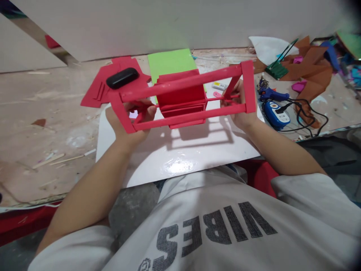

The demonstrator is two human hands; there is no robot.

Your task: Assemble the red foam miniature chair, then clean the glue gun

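Note:
I hold a red frame model (183,99) made of long bars and two end pieces, above a glossy white sheet (180,150). My left hand (128,124) grips its left end, fingers curled round the lower bars. My right hand (239,107) grips the right end, fingers pinched on a thin red rod inside the frame. A red folded box-like part (182,101) sits in the middle of the frame, under the top bar.
A green sheet (170,62) lies behind the frame. Red foam pieces (113,84) with a black case (122,78) on them lie at left. A blue glue gun (275,111) with a black cord lies at right, beside brown and coloured scraps (313,64). Wooden sticks (64,160) lie scattered on the floor.

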